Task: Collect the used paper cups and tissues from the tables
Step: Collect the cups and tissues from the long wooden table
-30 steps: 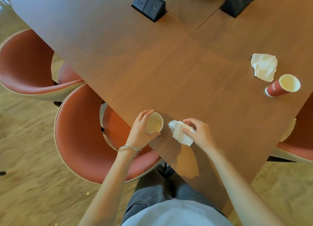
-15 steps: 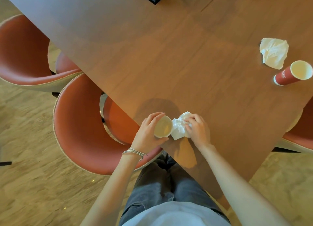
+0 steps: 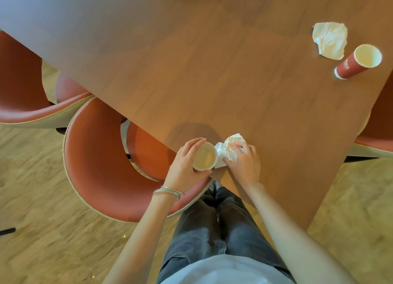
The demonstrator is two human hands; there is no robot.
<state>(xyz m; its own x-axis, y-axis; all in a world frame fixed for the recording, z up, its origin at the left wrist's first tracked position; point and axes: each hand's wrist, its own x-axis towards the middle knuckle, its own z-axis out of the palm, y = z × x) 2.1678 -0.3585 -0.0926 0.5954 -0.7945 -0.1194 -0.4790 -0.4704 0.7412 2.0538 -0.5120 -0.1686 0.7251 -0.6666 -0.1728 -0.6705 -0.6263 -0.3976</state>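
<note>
Compared with half a second earlier, the right hand (image 3: 244, 162) is bunching the near tissue (image 3: 227, 148) more tightly against the near cup (image 3: 204, 156), and the tissue is now touching the cup's rim at 3 o'clock. The left hand (image 3: 187, 163) is gripping the near cup around its side at the surface's (image 3: 191, 71) near edge, at 6 o'clock in the view. The right hand's fingers are closing over the crumpled tissue.

Two paper cups are showing: the held one and a red cup (image 3: 357, 62) standing at 2 o'clock, near the right edge. Two tissues are showing: the held one and a second tissue (image 3: 329, 40) lying just beside the red cup at its 11 o'clock. Three red chairs (image 3: 95, 160) are standing around the surface. The wide middle of the surface is lying open between the two pairs.
</note>
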